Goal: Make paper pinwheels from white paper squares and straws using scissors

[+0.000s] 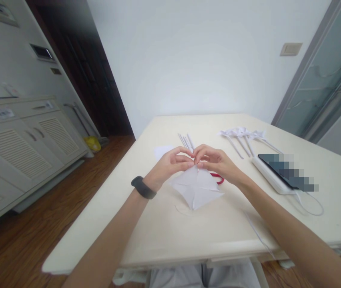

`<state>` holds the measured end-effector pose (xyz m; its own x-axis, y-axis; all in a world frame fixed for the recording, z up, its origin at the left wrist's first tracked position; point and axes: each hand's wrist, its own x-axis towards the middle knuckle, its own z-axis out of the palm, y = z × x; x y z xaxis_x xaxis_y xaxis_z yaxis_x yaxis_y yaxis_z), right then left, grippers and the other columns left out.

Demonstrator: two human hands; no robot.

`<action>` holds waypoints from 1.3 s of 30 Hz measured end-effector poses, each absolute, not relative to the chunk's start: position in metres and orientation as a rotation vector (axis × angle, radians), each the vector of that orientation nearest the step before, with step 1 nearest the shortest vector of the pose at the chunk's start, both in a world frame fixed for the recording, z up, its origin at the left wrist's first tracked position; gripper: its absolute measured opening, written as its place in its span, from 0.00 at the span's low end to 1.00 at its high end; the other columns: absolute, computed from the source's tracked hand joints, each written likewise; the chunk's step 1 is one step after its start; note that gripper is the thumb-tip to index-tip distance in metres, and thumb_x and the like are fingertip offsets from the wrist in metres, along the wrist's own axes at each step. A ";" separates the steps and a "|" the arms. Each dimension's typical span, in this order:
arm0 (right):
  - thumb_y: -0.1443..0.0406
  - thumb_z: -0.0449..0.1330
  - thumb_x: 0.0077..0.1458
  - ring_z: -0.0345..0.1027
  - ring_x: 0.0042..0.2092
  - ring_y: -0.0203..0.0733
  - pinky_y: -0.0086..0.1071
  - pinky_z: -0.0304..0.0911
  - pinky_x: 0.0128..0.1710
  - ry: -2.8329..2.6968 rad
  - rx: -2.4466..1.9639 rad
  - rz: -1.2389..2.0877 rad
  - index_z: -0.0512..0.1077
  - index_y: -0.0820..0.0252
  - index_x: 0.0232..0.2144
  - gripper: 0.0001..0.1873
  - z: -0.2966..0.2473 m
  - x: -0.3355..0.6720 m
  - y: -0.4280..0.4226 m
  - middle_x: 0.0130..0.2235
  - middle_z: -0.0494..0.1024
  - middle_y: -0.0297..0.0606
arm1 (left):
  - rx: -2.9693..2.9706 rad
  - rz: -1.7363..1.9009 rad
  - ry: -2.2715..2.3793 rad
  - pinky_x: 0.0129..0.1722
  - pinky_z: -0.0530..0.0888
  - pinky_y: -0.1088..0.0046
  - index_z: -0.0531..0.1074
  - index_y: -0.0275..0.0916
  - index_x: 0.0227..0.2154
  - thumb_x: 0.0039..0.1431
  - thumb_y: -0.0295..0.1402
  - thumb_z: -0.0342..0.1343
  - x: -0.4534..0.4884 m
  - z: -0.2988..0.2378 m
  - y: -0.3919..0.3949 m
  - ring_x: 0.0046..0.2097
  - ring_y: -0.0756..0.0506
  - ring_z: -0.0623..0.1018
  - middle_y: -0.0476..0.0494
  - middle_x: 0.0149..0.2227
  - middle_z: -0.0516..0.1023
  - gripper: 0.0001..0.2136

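Note:
A white folded paper piece point(197, 188) is held up over the cream table point(218, 228), its creases meeting near the top. My left hand point(170, 163) and my right hand point(215, 161) meet fingertip to fingertip at its upper corner, both pinching the paper. A black band sits on my left wrist point(143, 187). Red scissor handles point(218, 178) peek out from under my right hand. Several thin white sticks point(186, 141) lie just beyond my hands.
Finished white paper pinwheels on sticks point(244, 136) lie at the back right. A white power strip with a phone on it point(278, 176) and a cable sits at the right. Thin paper strips point(257, 232) lie near the front edge. Cabinets stand at the left.

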<state>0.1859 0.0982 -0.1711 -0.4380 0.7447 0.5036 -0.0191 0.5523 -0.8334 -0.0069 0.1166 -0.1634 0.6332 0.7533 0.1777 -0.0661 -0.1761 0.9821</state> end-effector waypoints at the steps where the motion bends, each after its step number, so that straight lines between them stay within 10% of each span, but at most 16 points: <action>1: 0.68 0.59 0.51 0.63 0.44 0.37 0.33 0.60 0.45 -1.819 -0.589 1.005 0.72 0.58 0.29 0.01 -0.171 0.186 0.098 0.40 0.67 0.37 | 1.581 0.797 0.576 0.35 0.69 0.70 0.65 0.39 0.39 0.52 0.33 0.57 -0.007 -0.164 0.117 0.36 0.45 0.76 0.43 0.35 0.77 0.12; 39: 0.65 0.60 0.50 0.63 0.41 0.38 0.33 0.59 0.43 -1.738 -0.593 1.088 0.72 0.58 0.29 0.03 -0.176 0.183 0.099 0.37 0.67 0.37 | 1.584 0.819 0.580 0.39 0.69 0.71 0.65 0.38 0.32 0.48 0.29 0.60 -0.001 -0.163 0.113 0.36 0.48 0.76 0.47 0.33 0.76 0.10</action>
<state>0.1827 0.0987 -0.1765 -0.4160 0.7777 0.4713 -0.0836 0.4834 -0.8714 -0.0009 0.1134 -0.1633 0.6278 0.7563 0.1842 -0.0772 -0.1751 0.9815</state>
